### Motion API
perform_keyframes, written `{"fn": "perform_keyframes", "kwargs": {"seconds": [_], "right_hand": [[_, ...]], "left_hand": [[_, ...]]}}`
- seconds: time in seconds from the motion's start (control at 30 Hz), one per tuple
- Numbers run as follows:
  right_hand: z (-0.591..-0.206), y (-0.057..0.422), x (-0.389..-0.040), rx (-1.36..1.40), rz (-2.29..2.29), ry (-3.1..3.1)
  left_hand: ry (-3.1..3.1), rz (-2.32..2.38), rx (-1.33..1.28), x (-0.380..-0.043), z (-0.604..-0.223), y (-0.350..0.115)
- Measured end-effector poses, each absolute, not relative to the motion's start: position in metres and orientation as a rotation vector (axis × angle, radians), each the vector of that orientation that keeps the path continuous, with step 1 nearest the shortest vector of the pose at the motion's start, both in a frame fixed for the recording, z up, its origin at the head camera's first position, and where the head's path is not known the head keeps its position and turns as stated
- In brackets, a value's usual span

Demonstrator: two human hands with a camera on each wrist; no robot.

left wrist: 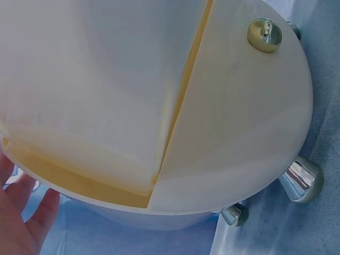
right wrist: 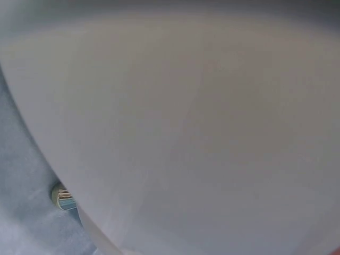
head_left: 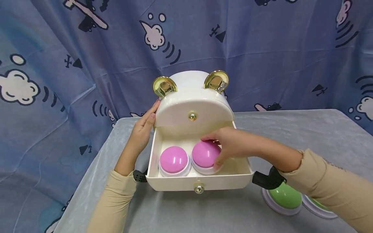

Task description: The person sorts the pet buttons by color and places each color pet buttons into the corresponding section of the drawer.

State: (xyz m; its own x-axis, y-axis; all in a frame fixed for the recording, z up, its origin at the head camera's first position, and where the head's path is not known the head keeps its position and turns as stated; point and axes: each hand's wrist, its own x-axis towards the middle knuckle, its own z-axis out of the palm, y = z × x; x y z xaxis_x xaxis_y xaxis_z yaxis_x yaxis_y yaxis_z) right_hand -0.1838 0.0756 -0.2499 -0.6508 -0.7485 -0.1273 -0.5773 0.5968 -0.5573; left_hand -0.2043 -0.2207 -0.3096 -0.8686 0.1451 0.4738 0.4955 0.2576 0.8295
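Note:
A white box (head_left: 193,111) with gold ears stands on the table, its drawer (head_left: 175,184) pulled out toward me. Inside the drawer sit two pink dome buttons with white bases. My right hand (head_left: 233,142) reaches in from the right and grips the right pink dome button (head_left: 205,155), thumb at the near side and fingers at the far side. Beside it, the left pink dome button (head_left: 174,160) lies untouched. My left hand (head_left: 140,132) rests along the box's left side with fingers extended; its fingers (left wrist: 45,212) also appear in the left wrist view. White plastic fills most of the right wrist view.
Two green dome buttons lie on the grey-covered table (head_left: 227,210) at the front right; one green dome button (head_left: 285,195) shows well, the other is partly under my right sleeve (head_left: 326,184). A blue patterned curtain (head_left: 116,48) hangs behind the table. The drawer has a knob (head_left: 199,188).

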Motion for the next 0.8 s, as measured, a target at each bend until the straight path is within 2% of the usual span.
{"fn": "perform_keyframes", "kwargs": {"seconds": [0.37, 0.57, 0.8], "right_hand": [[-0.251, 0.077, -0.182, -1.099, -0.739, 2.512], [-0.246, 0.087, -0.174, -0.965, -1.040, 2.422], [-0.241, 0.104, -0.143, -0.876, -1.460, 2.252]], "left_hand": [[-2.238, -1.632, -0.581, -0.205, -0.310, -0.221], [-2.232, -1.654, -0.591, -0.205, -0.311, -0.221], [-2.221, -1.657, -0.601, -0.205, -0.311, -0.222]]}}
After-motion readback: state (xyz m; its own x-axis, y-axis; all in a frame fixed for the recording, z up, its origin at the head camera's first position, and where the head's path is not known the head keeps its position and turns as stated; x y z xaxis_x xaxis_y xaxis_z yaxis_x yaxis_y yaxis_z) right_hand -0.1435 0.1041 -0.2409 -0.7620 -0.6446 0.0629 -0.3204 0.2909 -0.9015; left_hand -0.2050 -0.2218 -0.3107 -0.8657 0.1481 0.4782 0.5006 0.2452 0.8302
